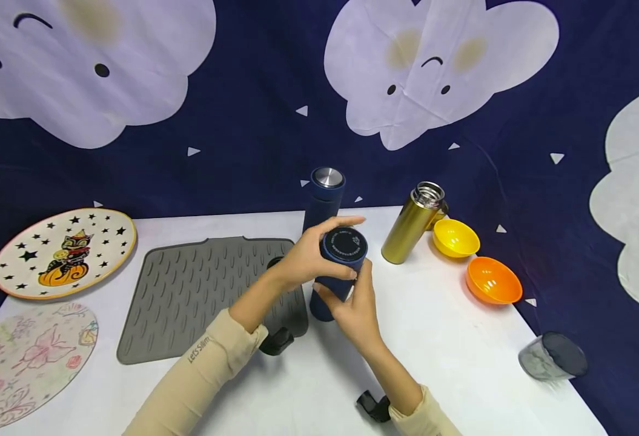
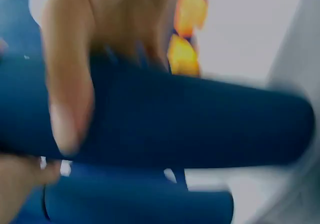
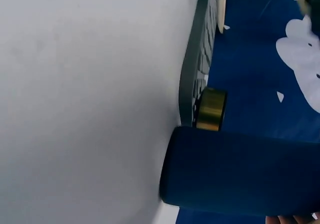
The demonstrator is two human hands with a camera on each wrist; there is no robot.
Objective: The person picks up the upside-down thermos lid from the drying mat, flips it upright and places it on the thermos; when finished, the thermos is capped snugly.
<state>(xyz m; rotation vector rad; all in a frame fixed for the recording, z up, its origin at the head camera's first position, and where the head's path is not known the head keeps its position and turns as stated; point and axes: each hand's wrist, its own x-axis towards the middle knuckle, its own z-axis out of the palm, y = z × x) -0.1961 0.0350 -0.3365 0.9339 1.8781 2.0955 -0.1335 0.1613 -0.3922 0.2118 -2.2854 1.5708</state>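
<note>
- Curling round the upper part of the matte blue cylindrical flask, the left hand spans just its width.
- Below it, the right hand grips the flask between thumb and fingers.
- Just behind the grip stands a steel-capped flask.
- Right of it, a glossy gold bottle, open-mouthed.
- Left, a grey ridged mat.
</note>
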